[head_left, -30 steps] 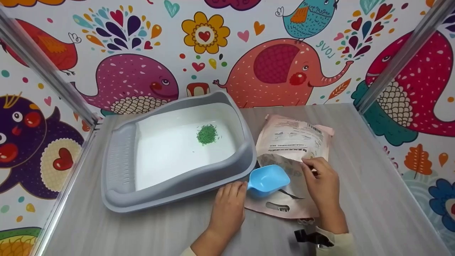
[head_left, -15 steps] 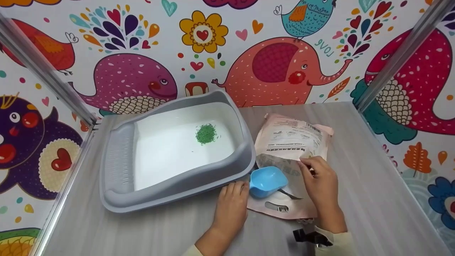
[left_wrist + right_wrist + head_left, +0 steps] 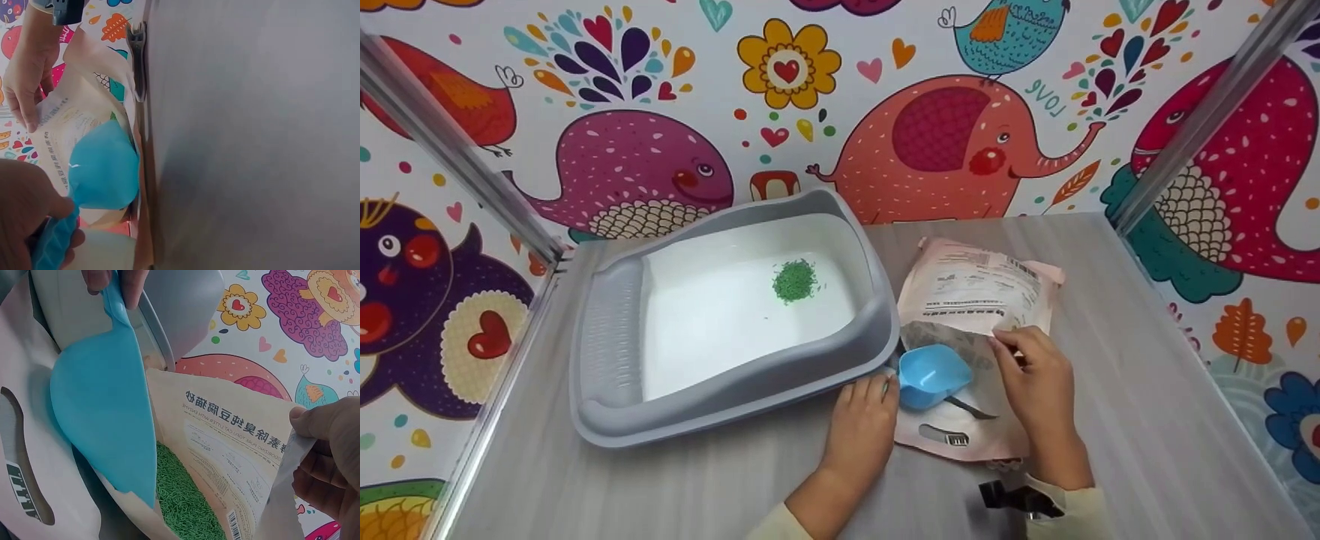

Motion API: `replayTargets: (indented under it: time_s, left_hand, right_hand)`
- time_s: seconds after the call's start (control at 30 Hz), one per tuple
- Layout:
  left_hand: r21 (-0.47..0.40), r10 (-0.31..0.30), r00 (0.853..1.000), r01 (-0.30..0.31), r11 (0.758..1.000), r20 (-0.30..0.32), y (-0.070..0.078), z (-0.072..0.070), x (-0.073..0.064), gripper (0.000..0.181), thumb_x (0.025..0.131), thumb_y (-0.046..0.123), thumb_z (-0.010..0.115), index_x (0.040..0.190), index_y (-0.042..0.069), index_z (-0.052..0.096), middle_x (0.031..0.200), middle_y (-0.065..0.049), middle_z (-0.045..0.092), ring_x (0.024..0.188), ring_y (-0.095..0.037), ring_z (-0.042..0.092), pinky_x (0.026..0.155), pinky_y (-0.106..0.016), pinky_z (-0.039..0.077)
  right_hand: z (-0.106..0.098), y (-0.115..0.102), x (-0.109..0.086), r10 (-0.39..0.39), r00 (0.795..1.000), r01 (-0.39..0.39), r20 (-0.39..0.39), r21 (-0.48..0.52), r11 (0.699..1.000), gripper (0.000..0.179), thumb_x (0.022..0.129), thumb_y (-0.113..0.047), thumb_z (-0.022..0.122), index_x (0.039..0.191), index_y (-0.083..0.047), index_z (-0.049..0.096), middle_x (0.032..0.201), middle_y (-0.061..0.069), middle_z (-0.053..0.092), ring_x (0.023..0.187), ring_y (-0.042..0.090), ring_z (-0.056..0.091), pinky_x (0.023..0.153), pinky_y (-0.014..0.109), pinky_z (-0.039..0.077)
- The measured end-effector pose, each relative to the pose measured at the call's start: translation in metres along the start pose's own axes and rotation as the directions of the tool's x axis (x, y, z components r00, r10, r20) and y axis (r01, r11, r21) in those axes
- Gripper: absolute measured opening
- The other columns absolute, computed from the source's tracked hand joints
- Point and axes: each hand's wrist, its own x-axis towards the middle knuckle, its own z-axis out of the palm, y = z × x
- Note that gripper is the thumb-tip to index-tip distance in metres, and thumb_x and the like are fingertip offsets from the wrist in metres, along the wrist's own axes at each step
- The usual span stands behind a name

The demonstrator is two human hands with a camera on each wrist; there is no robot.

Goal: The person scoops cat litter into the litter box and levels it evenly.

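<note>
My left hand (image 3: 861, 426) grips the handle of a blue scoop (image 3: 934, 375). The scoop's bowl is over the mouth of a pink cat litter bag (image 3: 982, 289), which lies on the table. In the right wrist view the scoop (image 3: 101, 410) is tipped on edge, its front end at the bag's opening. Green litter pellets (image 3: 188, 500) show inside the bag. With thumb and fingers, my right hand (image 3: 1039, 382) pinches the edge of the bag's mouth and holds it up. The inside of the scoop's bowl is partly hidden.
Left of the bag stands a grey litter box (image 3: 607, 322) with a white inside and a small pile of green pellets (image 3: 794, 282) in it. Its corner is close to my left hand. A patterned wall (image 3: 780, 150) rises behind the table.
My left hand has shifted a little to the right with the scoop, whose bowl has turned and tilted. My right hand keeps its hold on the bag's edge. The litter box is unmoved.
</note>
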Motion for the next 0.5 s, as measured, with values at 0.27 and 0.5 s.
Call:
replayTargets:
  time_s: [0.27,0.5]
  left_hand:
    - [0.051,0.022,1.000,-0.022,0.998,-0.011,0.007,-0.003,0.013,0.035,0.085,0.016,0.083,0.119,0.014,0.077,0.111,-0.001,0.072,0.100,-0.016,0.065,0.087,-0.031,0.054]
    - [0.118,0.047,0.994,-0.035,0.992,-0.094,0.015,-0.003,0.024,0.027,0.084,0.019,0.080,0.110,0.017,0.080,0.103,0.000,0.074,0.090,-0.014,0.065,0.078,-0.028,0.051]
  right_hand:
    - [-0.002,-0.003,0.003,0.023,1.000,-0.023,0.019,0.014,1.000,0.016,0.086,0.003,0.080,0.101,-0.004,0.081,0.091,0.007,0.074,0.077,0.011,0.062,0.069,-0.002,0.042]
    - [-0.001,0.000,0.003,-0.007,1.000,0.007,-0.004,0.034,0.999,0.016,0.085,0.003,0.081,0.098,-0.005,0.081,0.089,0.005,0.074,0.077,0.005,0.060,0.068,0.000,0.043]
